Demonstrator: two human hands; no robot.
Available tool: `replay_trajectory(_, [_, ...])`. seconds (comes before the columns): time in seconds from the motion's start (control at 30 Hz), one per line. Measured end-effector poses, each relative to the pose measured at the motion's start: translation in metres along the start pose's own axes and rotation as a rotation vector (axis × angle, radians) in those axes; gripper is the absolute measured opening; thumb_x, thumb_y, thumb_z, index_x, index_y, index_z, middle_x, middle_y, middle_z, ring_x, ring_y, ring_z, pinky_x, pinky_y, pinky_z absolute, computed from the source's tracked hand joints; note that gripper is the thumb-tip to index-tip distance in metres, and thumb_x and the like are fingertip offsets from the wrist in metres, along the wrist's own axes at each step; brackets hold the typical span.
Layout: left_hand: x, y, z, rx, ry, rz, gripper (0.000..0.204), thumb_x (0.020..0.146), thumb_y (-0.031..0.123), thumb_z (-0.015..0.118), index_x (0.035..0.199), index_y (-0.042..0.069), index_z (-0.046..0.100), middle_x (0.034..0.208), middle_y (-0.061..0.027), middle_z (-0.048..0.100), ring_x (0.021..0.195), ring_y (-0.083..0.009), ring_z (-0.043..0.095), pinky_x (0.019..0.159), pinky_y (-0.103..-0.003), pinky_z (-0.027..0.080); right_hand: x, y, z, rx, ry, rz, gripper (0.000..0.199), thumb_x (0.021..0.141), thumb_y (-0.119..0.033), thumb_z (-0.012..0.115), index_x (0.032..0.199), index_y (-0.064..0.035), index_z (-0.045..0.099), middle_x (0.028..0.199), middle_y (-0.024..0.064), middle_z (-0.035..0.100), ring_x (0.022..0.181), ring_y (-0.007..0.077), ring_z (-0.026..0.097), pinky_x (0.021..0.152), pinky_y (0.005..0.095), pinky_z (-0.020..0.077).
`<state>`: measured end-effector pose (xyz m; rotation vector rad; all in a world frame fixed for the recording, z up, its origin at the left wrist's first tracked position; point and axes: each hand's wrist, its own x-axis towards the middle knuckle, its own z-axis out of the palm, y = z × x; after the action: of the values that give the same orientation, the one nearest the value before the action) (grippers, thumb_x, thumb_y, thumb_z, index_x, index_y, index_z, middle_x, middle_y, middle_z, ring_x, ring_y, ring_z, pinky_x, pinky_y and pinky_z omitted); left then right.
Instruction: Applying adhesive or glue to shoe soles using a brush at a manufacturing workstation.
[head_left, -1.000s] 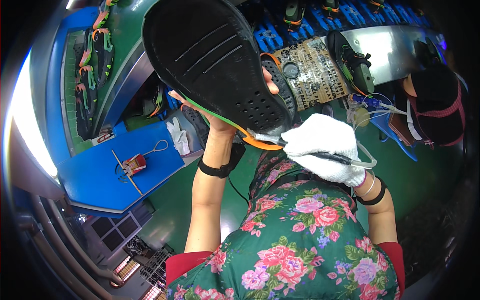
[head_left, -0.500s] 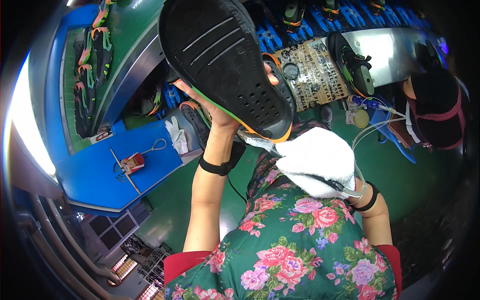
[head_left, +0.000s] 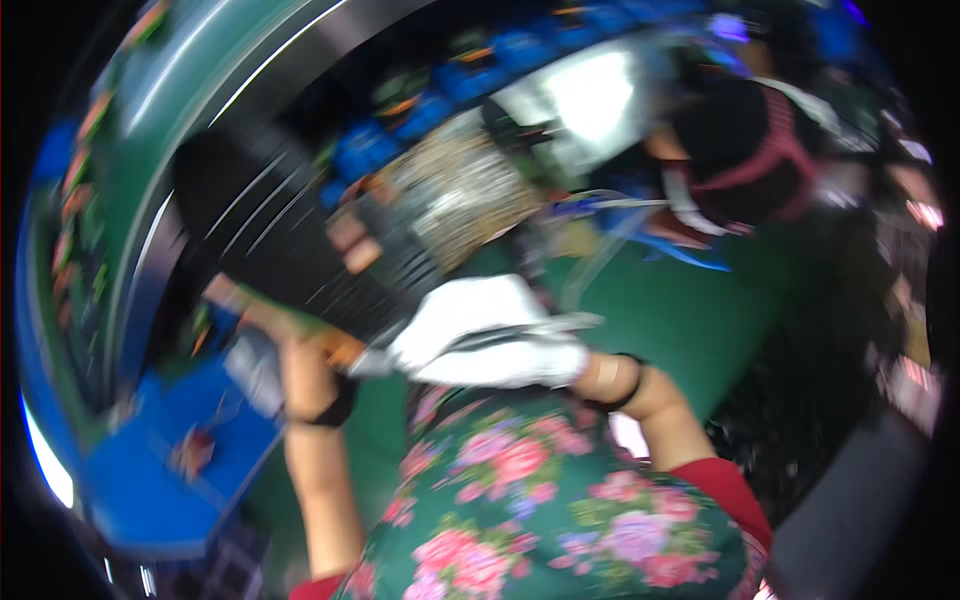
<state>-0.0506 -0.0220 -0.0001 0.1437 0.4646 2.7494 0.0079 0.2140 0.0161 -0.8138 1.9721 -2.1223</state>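
Observation:
The picture is blurred by motion. My left hand (head_left: 275, 325) is closed round the side of a shoe (head_left: 250, 210), with fingers showing across its far edge. The shoe's black sole, marked with pale lines, faces me, and an orange rim shows at its near end. A white cloth covering (head_left: 490, 335) wraps my right hand, hiding the fingers. Its narrow tip lies at or close to the shoe's orange rim; whether they touch I cannot tell. A dark strip and a pale tube run along the cloth towards my wrist.
Beyond the shoe, a taped cardboard sheet (head_left: 465, 190) lies before a row of blue holders (head_left: 365, 150) carrying shoes. A blue table (head_left: 150, 470) with a small red object stands left. Shoe parts hang along the far left. Another person (head_left: 745, 150) is at the right, beside clear tubing.
My view has swung, so the surroundings sit differently in the picture. The shoe and both hands appear further left and lower. The left hand keeps its hold, and the cloth-covered hand stays near the rim.

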Motion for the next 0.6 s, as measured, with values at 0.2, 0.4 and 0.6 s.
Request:
replay_trajectory(0.2, [-0.041, 0.04, -0.068, 0.297, 0.15, 0.033, 0.107, 0.082, 0.091, 0.05, 0.149, 0.007, 0.047, 0.118, -0.0213, 0.062, 0.096, -0.0389, 0.057, 0.082, -0.048, 0.05, 0.005, 0.016, 0.021, -0.083, 0.151, -0.421, 0.006, 0.083, -0.011, 0.076, 0.087, -0.0069, 0.074, 0.09, 0.0096, 0.074, 0.084, 0.0326, 0.069, 0.074, 0.0429, 0.0539])
replay_trajectory(0.4, [-0.024, 0.026, -0.044, 0.349, 0.131, -0.081, 0.105, 0.087, 0.092, 0.035, 0.14, 0.003, 0.05, 0.101, -0.0256, 0.064, 0.076, -0.0363, 0.065, 0.067, -0.047, 0.057, 0.002, 0.0, 0.029, 0.333, -0.038, -0.237, 0.008, 0.082, -0.01, 0.08, 0.088, -0.006, 0.076, 0.091, 0.0093, 0.076, 0.086, 0.028, 0.072, 0.075, 0.0388, 0.0554])
replay_trajectory(0.6, [0.002, 0.013, -0.007, 0.361, 0.306, -0.038, 0.113, 0.085, 0.095, 0.024, 0.131, -0.003, 0.056, 0.088, -0.0242, 0.069, 0.063, -0.0352, 0.068, 0.058, -0.046, 0.06, 0.02, 0.003, 0.012, -0.167, 0.0, -0.584, 0.01, 0.089, -0.008, 0.072, 0.099, -0.007, 0.07, 0.102, 0.0119, 0.073, 0.087, 0.0367, 0.067, 0.074, 0.0469, 0.0525])
